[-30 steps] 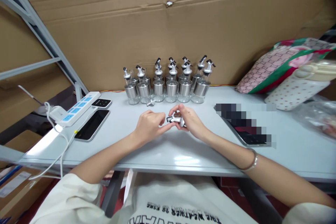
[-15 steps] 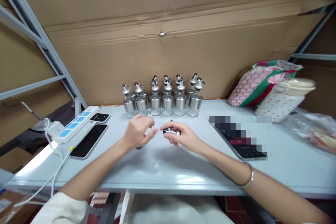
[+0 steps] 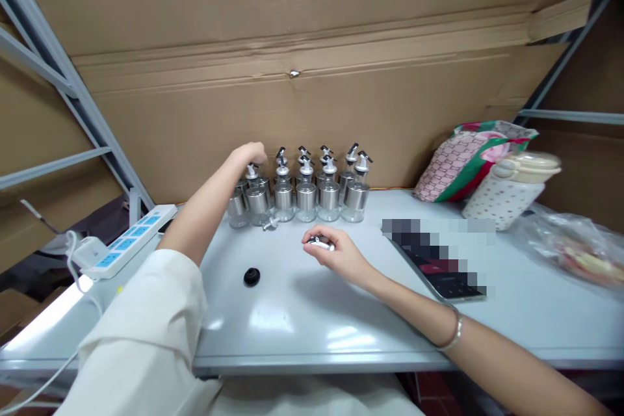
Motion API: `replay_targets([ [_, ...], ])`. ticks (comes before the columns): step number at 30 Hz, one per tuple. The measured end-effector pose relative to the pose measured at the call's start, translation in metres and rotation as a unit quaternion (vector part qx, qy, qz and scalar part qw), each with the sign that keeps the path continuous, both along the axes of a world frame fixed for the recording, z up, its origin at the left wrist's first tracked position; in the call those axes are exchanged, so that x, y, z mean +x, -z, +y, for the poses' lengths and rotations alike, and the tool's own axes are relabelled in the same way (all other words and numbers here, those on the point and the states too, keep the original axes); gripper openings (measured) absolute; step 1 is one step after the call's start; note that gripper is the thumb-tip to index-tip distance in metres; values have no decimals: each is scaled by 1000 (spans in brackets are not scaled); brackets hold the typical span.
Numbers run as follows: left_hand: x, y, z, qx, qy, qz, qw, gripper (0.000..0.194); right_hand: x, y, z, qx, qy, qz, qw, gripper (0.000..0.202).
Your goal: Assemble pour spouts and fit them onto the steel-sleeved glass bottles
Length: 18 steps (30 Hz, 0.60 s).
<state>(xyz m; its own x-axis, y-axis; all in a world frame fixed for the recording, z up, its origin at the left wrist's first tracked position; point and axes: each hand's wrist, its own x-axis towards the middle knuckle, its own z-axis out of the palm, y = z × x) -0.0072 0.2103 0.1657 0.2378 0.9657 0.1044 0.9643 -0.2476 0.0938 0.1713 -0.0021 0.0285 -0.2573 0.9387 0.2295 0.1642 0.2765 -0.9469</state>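
Note:
Over the back left end of a group of glass oil bottles (image 3: 306,198) with steel sleeves and pour spouts, my left hand (image 3: 252,153) reaches down. Its fingertips are hidden, so what it touches cannot be made out. My right hand (image 3: 338,252) is closed around a small black and silver pour spout (image 3: 322,244) above the middle of the table. A loose silver spout piece (image 3: 270,224) lies in front of the bottles on the left. Nearer to me, a round black cap (image 3: 252,277) rests on the table.
A white power strip (image 3: 131,244) with cables lies along the left edge. To the right are a phone (image 3: 433,260), a patterned pouch (image 3: 455,166), a dotted white flask (image 3: 507,192) and a clear plastic bag (image 3: 575,244). Cardboard (image 3: 312,110) stands behind.
My left hand has gone from beside the right hand to the back left bottles, uncovering the black cap and loose spout piece. My right hand keeps the pour spout. The view has shifted slightly.

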Motion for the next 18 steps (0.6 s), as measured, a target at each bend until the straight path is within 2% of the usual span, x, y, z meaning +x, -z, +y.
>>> replay_targets([
  [3,14,6,6,-53,-18,52,997,14,3,1,3,13,20,14,1000,19],
  [6,18,8,6,-55,-14,76,995,8,6,2,4,37,20,53,998,23],
  [8,16,0,4,-42,-6,81,996,11,8,2,5,62,17,81,995,23],
  [11,8,-24,-5,2,6,79,997,25,9,1,5,91,42,105,989,22],
  [12,5,-34,-9,33,16,71,997,30,9,0,4,97,53,108,988,21],
  [13,1,-44,-14,103,35,35,993,34,9,-1,4,102,61,110,987,20],
  [15,-8,-59,-26,226,84,-51,969,37,9,-3,3,116,63,112,985,18],
  [16,-11,-64,-32,281,112,-92,949,36,9,-4,3,124,60,112,984,18],
  [18,-17,-66,-44,387,157,-187,889,35,9,-6,2,137,53,119,982,15],
])
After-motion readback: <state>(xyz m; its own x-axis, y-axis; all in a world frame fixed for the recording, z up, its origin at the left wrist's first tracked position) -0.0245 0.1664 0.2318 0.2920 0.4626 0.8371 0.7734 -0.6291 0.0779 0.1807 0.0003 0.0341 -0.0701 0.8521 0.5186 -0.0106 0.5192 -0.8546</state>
